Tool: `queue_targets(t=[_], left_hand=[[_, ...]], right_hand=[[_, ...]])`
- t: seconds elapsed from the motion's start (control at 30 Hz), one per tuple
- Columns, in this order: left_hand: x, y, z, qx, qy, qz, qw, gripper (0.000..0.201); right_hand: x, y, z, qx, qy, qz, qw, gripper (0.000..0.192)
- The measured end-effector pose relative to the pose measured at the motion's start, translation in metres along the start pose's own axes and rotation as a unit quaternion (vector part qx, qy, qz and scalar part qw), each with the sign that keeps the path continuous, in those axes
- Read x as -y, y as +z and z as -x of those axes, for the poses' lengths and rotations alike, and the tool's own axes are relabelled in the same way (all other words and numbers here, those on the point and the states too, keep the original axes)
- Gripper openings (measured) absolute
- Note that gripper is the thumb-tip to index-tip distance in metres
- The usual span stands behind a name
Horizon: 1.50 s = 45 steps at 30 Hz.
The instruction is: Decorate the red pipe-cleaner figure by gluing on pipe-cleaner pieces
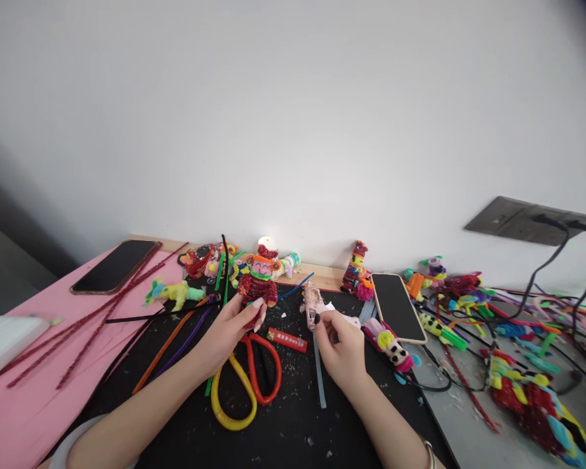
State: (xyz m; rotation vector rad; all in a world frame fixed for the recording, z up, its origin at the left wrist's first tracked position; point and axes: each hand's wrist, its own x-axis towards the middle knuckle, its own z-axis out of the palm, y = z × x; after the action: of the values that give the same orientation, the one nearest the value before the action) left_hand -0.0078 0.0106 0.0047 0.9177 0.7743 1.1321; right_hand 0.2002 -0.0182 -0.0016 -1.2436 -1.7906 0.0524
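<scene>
A red tinsel pipe-cleaner figure [258,286] with a pink face and orange ears is held upright in my left hand [241,314], fingers closed round its lower part. Closed as well, my right hand [340,342] pinches what looks like a pale pink glue gun [311,301]; its far end is crusted, and my fingers cover part of it. Between my forearms lie scissors with yellow and red loop handles [278,374], their blades hidden. A small red printed strip [287,340] lies between the hands. Below my right fingertips is a translucent bluish strip [319,378].
A phone [116,266] and red tinsel stems [90,316] lie on the pink sheet [34,391] at left. Another phone [398,306] sits right of my hand. Pipe-cleaner figures [532,404] and loose stems crowd the right. Black cords [561,254] hang from a wall socket [512,218].
</scene>
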Motion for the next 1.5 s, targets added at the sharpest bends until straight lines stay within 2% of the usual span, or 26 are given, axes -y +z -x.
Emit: queue_targets(t=[0.47, 0.9, 1.27, 1.5], left_hand=[[-0.0032, 0.0022, 0.0003, -0.013, 0.002, -0.005, 1.000, 0.025], [-0.0006, 0.0004, 0.0013, 0.021, 0.003, -0.015, 1.000, 0.023], [-0.0022, 0.0017, 0.0002, -0.004, 0.006, -0.022, 1.000, 0.026], [-0.0033, 0.0029, 0.0008, 0.000, 0.002, -0.003, 1.000, 0.029]], right_hand=[[0.0003, 0.0007, -0.0008, 0.008, 0.025, 0.000, 1.000, 0.019], [0.0000, 0.0012, -0.0003, 0.010, 0.028, -0.003, 1.000, 0.019], [-0.0007, 0.0017, -0.0003, 0.014, 0.030, -0.009, 0.999, 0.018], [0.0001, 0.0013, -0.0002, 0.015, 0.028, -0.006, 0.999, 0.018]])
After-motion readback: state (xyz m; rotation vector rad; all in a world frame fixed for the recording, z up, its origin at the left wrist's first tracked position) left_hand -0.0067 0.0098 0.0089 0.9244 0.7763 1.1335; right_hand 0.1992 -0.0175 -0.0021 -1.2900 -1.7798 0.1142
